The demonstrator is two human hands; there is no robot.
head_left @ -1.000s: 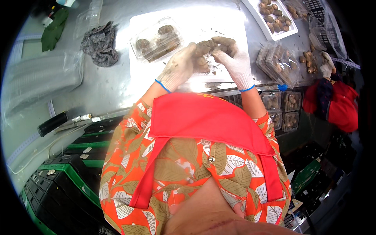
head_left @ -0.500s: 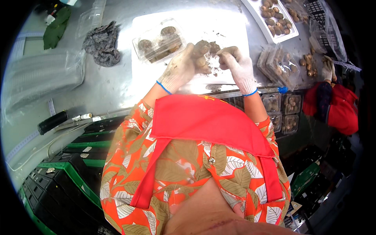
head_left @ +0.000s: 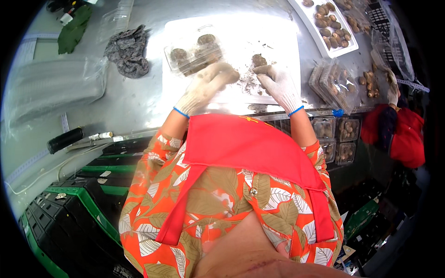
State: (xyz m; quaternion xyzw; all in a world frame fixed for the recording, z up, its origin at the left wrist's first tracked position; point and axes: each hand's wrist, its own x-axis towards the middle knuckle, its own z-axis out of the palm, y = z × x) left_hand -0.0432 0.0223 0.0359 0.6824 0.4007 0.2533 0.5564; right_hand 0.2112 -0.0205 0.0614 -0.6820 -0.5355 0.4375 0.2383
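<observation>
Two gloved hands work over our white board (head_left: 278,41). Our left hand (head_left: 204,88) is loosely curled just below the clear tray (head_left: 192,55); whether it holds anything, we cannot tell. Our right hand (head_left: 277,83) pinches a brown mushroom (head_left: 258,60).

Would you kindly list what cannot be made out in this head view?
- Left hand: motion blur; whether it holds anything is unclear.
- Brown lump by the right hand: too small to identify.
- Clear tray: glare on the white board washes out its contents.
</observation>
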